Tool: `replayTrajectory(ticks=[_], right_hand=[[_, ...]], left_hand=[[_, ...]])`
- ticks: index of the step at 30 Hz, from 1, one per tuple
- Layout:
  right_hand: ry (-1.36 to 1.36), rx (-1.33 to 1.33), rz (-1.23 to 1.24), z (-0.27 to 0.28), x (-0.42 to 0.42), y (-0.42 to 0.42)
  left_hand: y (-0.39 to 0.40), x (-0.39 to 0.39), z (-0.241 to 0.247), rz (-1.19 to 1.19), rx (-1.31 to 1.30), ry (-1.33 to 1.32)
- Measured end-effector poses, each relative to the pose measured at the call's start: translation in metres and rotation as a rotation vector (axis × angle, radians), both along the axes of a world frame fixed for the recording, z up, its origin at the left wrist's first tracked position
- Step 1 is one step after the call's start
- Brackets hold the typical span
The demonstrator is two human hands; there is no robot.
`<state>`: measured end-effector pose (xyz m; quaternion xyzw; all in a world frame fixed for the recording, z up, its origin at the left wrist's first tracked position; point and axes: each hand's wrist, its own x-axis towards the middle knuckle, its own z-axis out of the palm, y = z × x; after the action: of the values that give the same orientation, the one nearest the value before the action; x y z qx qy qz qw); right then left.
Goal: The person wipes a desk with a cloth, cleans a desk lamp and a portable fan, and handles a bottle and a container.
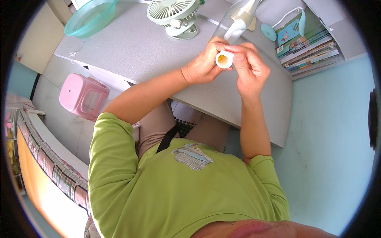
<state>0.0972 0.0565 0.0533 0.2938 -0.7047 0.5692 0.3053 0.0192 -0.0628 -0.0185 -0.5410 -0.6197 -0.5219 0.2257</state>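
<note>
Above the desk I hold a small white plastic bottle [225, 63], its round mouth turned up toward me. A little yellow content shows inside. My left hand [204, 64] wraps around the bottle from the left, hiding much of its body. From the right, my right hand [251, 68] pinches the white piece at the bottle's rim between thumb and fingers. Whether that piece is a hinged cap or part of the rim, I cannot tell. Just beyond my hands lies a clear plastic container [221, 28] with a white part [237, 29] visible in it.
A pale green clip fan [174, 13] stands on the grey desk [134, 44], with a teal plastic basin [89, 22] at far left. A mint desk lamp [268, 31] stands beside a row of books [309, 52] near the blue wall [324, 119]. A pink stool [73, 92] is on the floor.
</note>
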Motion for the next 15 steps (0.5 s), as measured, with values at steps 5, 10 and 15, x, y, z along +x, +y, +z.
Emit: replayTrajectory(ticks=[5, 10, 15], right_hand=[[-0.043, 0.001, -0.025, 0.007, 0.004, -0.004], [-0.017, -0.066, -0.124, 0.019, 0.003, 0.002], [-0.115, -0.331, -0.244, 0.038, 0.006, 0.007]], left_hand=[[0.0, 0.005, 0.003, -0.008, 0.175, 0.023], [-0.004, 0.009, 0.011, 0.011, 0.104, -0.052], [-0.006, 0.013, 0.01, -0.068, 0.02, -0.222]])
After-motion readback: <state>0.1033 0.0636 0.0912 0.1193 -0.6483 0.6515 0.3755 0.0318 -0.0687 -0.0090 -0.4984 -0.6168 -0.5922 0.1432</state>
